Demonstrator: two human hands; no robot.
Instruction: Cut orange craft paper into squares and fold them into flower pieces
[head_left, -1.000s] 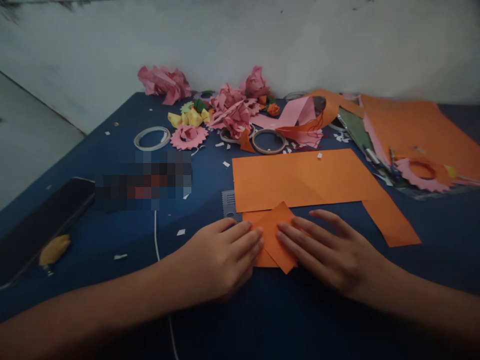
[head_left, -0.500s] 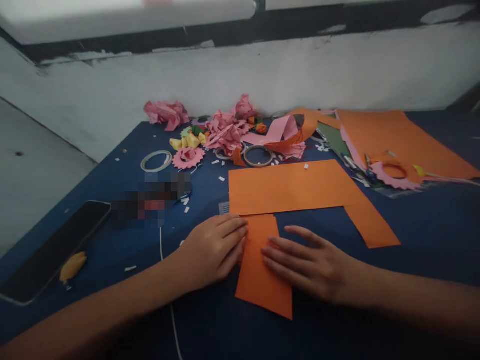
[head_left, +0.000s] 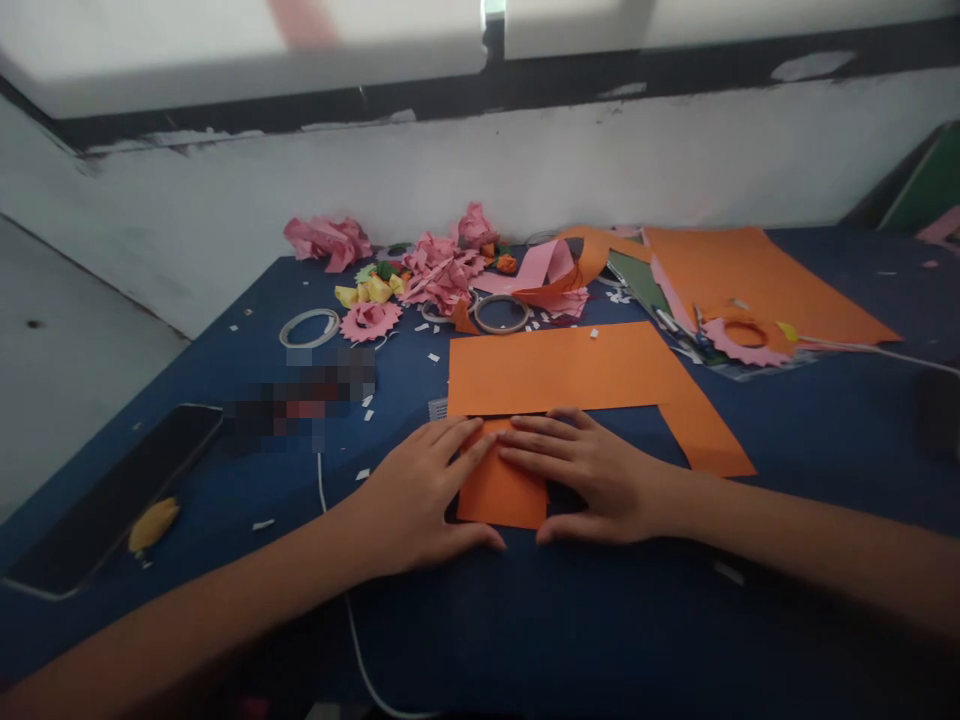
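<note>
Both hands have drawn closer together over the small orange paper piece since the half-second-earlier frame; that piece, which then stretched toward the person as a long, slanted strip, now shows as a shorter, squarer shape. It lies on the dark blue tabletop, in front of the person, its far edge close to a large orange rectangular paper sheet; whether the two overlap cannot be told.

The left hand rests at the piece's left side, its fingers straight and unclenched, the index fingertip laid on the paper near the far edge. The right hand comes from the other side, fingers extended flat over the upper right part, their tips almost meeting the left ones. Neither hand grasps; both thumbs point inward just beyond the near edge, apart from each other.

A narrow orange paper strip extends from the large sheet's near right corner, close to the right wrist. Left of the hands lie a black flat phone, a small yellow tufted object and a thin white cord. Behind, crumpled pink paper flowers sit near the white wall.
</note>
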